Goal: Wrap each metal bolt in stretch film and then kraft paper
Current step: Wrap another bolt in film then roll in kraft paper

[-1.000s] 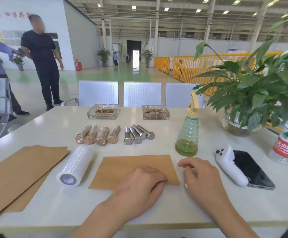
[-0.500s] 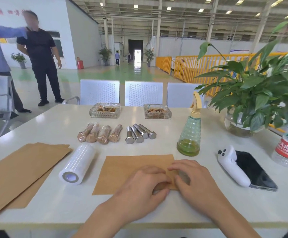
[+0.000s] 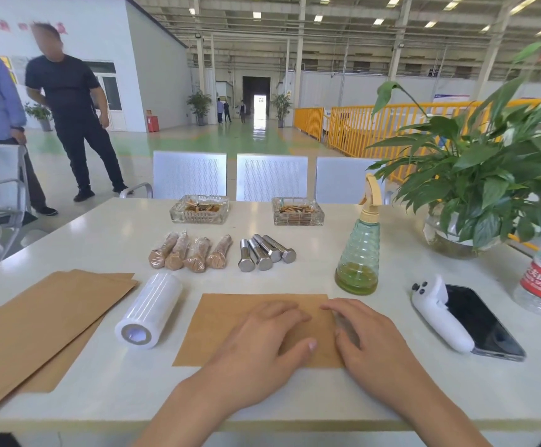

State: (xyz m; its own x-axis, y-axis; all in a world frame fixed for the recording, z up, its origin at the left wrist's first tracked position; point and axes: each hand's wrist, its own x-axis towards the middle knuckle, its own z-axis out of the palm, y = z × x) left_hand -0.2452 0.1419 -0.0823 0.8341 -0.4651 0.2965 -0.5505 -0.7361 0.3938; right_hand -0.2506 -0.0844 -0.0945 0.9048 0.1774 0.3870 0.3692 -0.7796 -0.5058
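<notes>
Both the left hand (image 3: 262, 343) and right hand (image 3: 365, 337) lie flat and loose, gripping nothing, on the thin, floppy kraft sheet (image 3: 230, 317); beyond it, the bare steel bolts (image 3: 264, 253) look heavy and slick, best pinched mid-shank.

The scene is bright and evenly lit by rows of ceiling lamps (image 3: 319, 17) in the upper part of the frame, with strong daylight blowing out the far doorway (image 3: 260, 104) near the centre and reflecting along the glossy green floor (image 3: 246, 137). The pale table (image 3: 101, 240) carries a mild sheen, and both hands (image 3: 262, 346) cast only soft, short shadows on the brown paper (image 3: 230, 314). The wide lens bends the left and right edges outward, the plant (image 3: 494, 175) at the right looks stretched, and the standing person (image 3: 69, 101) at upper left is slightly smeared.
</notes>
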